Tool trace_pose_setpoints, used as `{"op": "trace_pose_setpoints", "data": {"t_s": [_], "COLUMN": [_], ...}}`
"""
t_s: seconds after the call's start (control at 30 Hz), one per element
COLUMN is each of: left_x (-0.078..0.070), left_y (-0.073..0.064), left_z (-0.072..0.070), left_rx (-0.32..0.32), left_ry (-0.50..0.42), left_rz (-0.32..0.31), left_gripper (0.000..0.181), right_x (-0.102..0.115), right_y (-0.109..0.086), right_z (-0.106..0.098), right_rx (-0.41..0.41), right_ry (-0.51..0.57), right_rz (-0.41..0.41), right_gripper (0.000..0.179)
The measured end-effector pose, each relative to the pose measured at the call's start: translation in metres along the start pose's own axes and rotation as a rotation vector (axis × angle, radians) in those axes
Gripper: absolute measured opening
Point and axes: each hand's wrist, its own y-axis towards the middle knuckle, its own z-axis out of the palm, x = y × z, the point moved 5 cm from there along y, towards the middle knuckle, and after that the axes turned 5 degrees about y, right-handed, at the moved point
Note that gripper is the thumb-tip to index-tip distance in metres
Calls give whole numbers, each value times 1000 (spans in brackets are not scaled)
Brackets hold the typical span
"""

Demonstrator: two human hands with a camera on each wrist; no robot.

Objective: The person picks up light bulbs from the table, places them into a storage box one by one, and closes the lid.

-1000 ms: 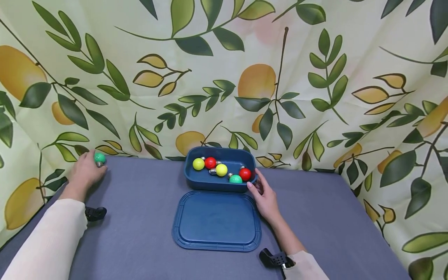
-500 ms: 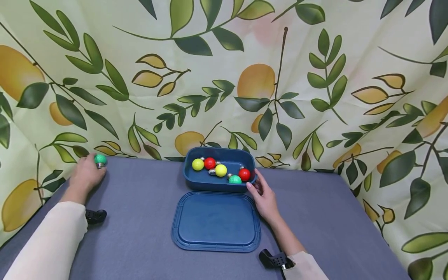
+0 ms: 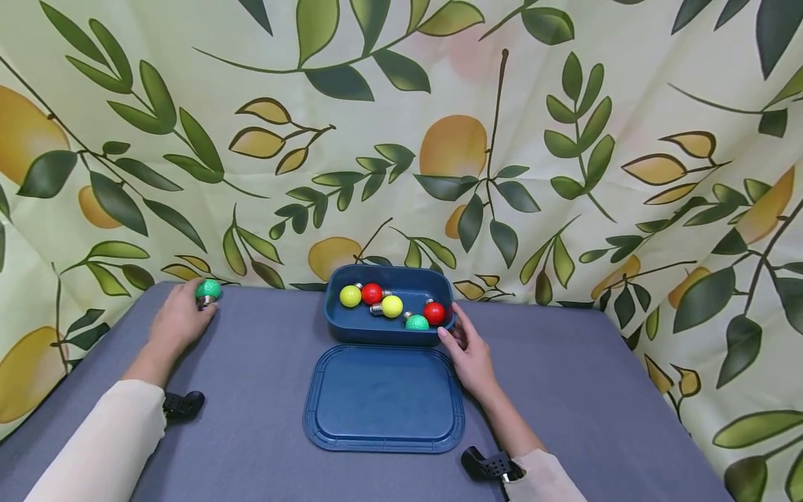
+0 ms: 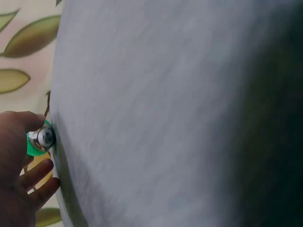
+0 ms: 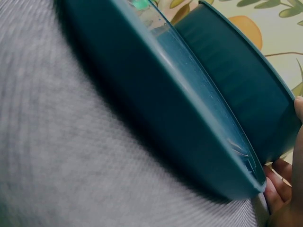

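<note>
Near the table's far left edge, my left hand pinches a green light bulb. Its silver screw base points toward the camera in the left wrist view. My right hand holds the front right corner of a dark blue box, thumb at the front wall and fingers along the right side. Inside the box lie red, yellow and green bulbs. In the right wrist view the box stands behind the lid, with fingertips against its corner.
A blue lid lies flat on the grey cloth-covered table, just in front of the box. A curtain printed with leaves and fruit hangs right behind the table's back edge and along both sides.
My left hand has moved a little to the right with the green bulb. The right hand stays at the box corner, and the whole head view has shifted slightly.
</note>
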Motion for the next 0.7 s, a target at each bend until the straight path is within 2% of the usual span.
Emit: {"op": "trace_pose_setpoints", "data": {"t_s": [0.2,0.37,0.7], "left_x": [-11,-24,-51], "left_y": [-6,-12,-26], "left_z": [4,8,18], "left_rx": [-36,-77,-115], "left_ry": [-19,-61,-115], "left_rz": [-6,29,47], "left_gripper": [60,54,45], "right_x": [-1,-2,-1], "right_y": [1,1,0], "right_z": [2,1,2], "right_rx": [1,0,-1], "right_ry": [0,-4,-11], "right_rz": [7,9,0], "right_gripper": [62,62,62]}}
